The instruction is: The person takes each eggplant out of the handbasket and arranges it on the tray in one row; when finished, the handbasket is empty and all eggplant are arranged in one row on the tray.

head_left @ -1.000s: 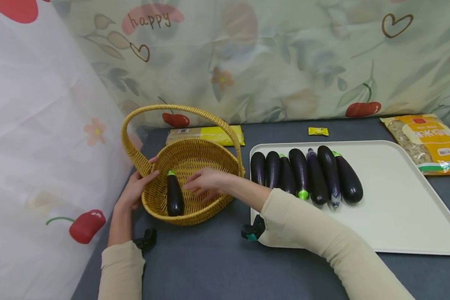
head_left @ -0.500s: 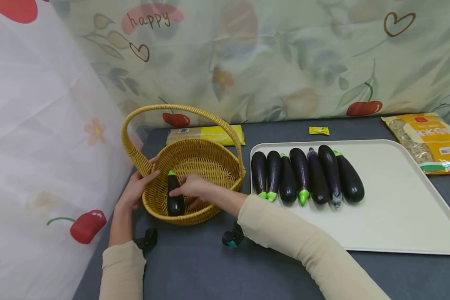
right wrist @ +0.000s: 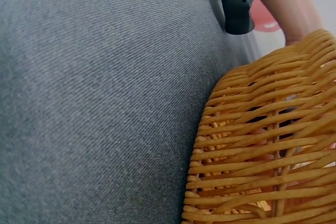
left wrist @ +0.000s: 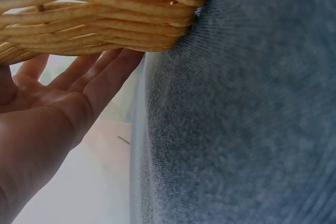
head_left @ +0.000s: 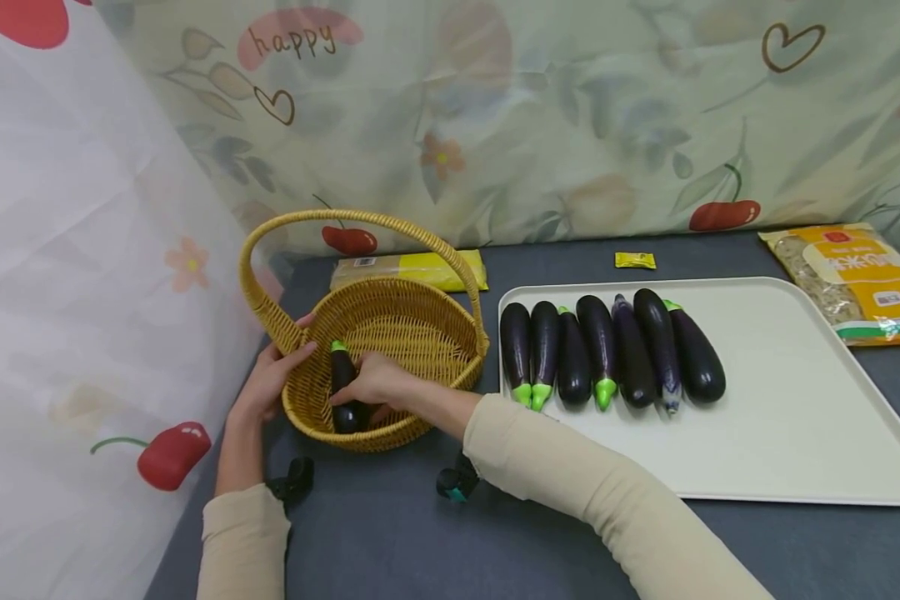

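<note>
A wicker basket (head_left: 427,333) with a tall arched handle stands on the left of the table. My left hand (head_left: 270,379) holds its left rim, thumb over the edge and fingers outside. In the left wrist view those fingers (left wrist: 100,80) lie against the woven wall (left wrist: 105,22). One dark eggplant (head_left: 341,365), green cap away from me, lies inside the basket. My right hand (head_left: 378,382) reaches in over the right side and grips this eggplant, thumb across its top; the other fingers are mostly hidden. The right wrist view is filled by cloth and basket weave (right wrist: 262,150).
Right of the basket, a white tray (head_left: 795,400) bears a row of several eggplants (head_left: 600,350). Behind the basket lies a yellow packet (head_left: 442,268). A small yellow sachet (head_left: 635,261) sits behind the tray, and an orange bag (head_left: 855,283) at its far right corner.
My right hand has moved from above the basket's middle down and left onto the eggplant, and has taken hold of it. The left hand stays on the rim.
</note>
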`<state>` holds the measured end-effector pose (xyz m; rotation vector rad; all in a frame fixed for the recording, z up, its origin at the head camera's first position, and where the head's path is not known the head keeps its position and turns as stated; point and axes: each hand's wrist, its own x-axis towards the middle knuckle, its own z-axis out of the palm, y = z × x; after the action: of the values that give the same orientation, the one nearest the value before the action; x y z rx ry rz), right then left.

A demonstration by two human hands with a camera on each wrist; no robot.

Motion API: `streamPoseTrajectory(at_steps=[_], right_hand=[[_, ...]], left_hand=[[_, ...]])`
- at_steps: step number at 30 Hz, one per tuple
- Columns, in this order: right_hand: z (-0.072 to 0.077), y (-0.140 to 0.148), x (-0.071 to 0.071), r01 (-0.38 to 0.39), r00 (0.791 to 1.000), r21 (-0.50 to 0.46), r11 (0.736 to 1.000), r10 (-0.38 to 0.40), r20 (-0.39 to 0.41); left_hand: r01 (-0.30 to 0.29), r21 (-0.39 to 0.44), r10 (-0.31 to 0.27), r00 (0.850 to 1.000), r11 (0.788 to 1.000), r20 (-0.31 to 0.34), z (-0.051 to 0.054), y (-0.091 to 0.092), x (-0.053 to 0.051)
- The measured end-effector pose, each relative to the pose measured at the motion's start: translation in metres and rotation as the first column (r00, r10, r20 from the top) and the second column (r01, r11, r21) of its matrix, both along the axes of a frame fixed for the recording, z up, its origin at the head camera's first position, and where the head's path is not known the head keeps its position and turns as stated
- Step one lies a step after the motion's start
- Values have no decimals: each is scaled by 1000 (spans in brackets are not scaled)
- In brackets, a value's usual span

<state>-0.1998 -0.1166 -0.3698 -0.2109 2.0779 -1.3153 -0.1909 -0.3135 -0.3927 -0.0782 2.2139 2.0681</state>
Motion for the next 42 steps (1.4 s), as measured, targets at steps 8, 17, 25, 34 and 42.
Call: streamPoseTrajectory(at_steps=[8, 17, 25, 34, 42], right_hand=[[-1, 2, -2, -13, 998, -36, 999, 15, 58], [-2, 12, -10, -15, 991, -128, 992, 31, 127], [5, 29, -21, -10, 974, -264, 965, 70, 217], [27, 57, -24, -74, 960, -393, 916, 173, 222], [45, 86, -20, -120, 949, -482, 868, 242, 200]], left_hand=[[-12, 13, 12, 1000, 1000, 9, 1, 1, 1], [-14, 6, 13, 1000, 1000, 11, 1, 2, 1], [-27, -2, 27, 1000, 1000, 5, -1, 1, -1], [-39, -20, 40, 999, 999, 7, 0, 2, -1], [-39, -39, 39, 999, 998, 13, -1, 1, 0]])
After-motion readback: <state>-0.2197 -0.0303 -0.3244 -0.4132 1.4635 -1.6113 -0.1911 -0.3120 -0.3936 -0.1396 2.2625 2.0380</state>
